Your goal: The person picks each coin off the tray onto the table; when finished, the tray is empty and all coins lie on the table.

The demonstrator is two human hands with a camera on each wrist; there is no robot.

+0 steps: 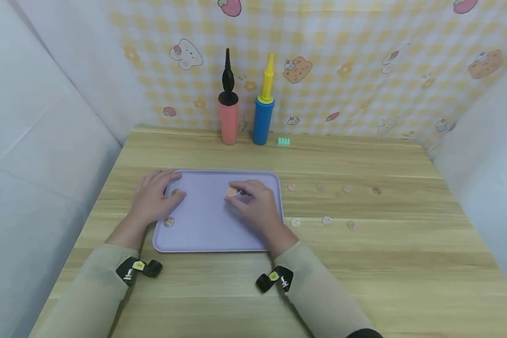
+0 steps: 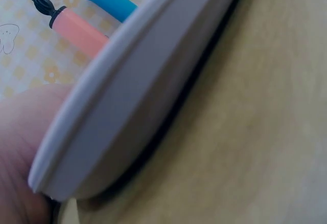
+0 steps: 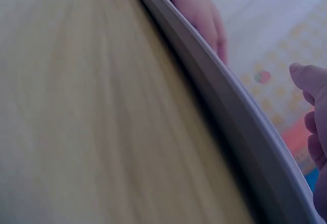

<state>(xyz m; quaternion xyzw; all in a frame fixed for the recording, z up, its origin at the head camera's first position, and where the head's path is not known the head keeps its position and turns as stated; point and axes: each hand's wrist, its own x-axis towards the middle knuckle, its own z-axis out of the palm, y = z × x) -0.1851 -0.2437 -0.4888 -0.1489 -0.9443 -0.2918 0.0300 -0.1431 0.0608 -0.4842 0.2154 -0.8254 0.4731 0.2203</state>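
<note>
A shallow lilac tray point(image 1: 211, 239) lies on the wooden table. Over its left rim rests my left hand point(image 1: 154, 199), thumb and fingers spread apart. One coin point(image 1: 175, 191) shows in the gap between that thumb and forefinger, and a second coin point(image 1: 168, 221) sits lower down near the tray's left edge. Above the middle of the tray, my right hand point(image 1: 255, 206) pinches a copper-coloured coin point(image 1: 231, 191) between thumb and fingertips. The left wrist view shows mostly the tray's outer side point(image 2: 138, 91); in the right wrist view the pinched coin cannot be seen.
Right of the tray, several copper and silver coins point(image 1: 327, 220) lie in two rough rows. At the back stand a pink pump point(image 1: 229, 122) with a black nozzle and a blue pump point(image 1: 263, 122) with a yellow nozzle, beside a small mint-green toy brick point(image 1: 283, 141).
</note>
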